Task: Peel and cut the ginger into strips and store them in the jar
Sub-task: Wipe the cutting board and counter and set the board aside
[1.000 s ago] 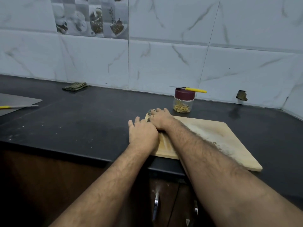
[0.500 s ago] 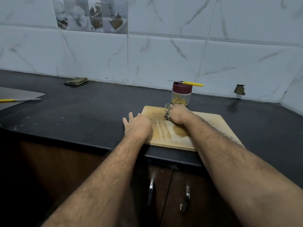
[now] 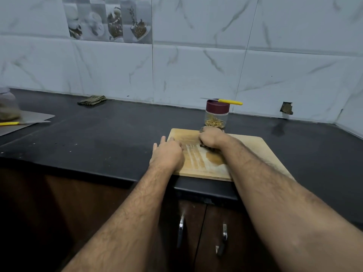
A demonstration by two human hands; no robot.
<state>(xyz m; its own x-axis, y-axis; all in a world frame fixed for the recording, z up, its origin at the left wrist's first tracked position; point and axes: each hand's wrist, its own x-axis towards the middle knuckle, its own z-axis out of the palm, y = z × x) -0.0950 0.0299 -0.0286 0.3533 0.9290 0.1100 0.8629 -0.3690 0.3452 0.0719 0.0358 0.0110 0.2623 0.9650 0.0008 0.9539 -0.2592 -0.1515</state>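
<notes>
Jar point(image 3: 216, 116) under yellow-handled knife point(image 3: 225, 101)

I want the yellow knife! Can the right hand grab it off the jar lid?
Probably yes: the knife lies in the open on the jar, just beyond the right hand, but that hand grips a cloth first.

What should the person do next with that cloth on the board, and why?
Probably sweep the cloth in the right hand back over the cutting board, which the left hand steadies: a wet patch and pale streaks remain, and the jar is already lidded.
</notes>
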